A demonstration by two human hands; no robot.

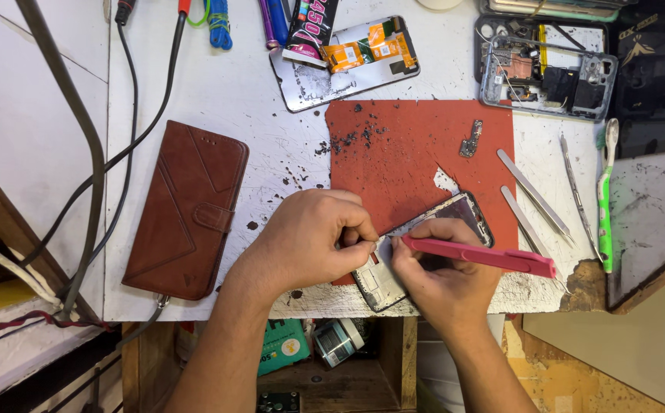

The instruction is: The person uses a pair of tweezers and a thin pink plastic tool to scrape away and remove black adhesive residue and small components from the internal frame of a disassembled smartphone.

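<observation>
centrally, opened phone on red mat at table's near edge, left hand fingers pinched together on its frame, right hand clamped on pink pry tool, tweezers just right

Both arms come up from below, and the hands meet knuckle to knuckle. The left hand is curled tight, fingertips pinched together (thumb tucked under). The right hand is closed too, fingers wrapped in a fist-like grip just beside it.

The opened phone lies on the mat's near edge under both hands, wallet case to its left, tweezers to its right.
</observation>
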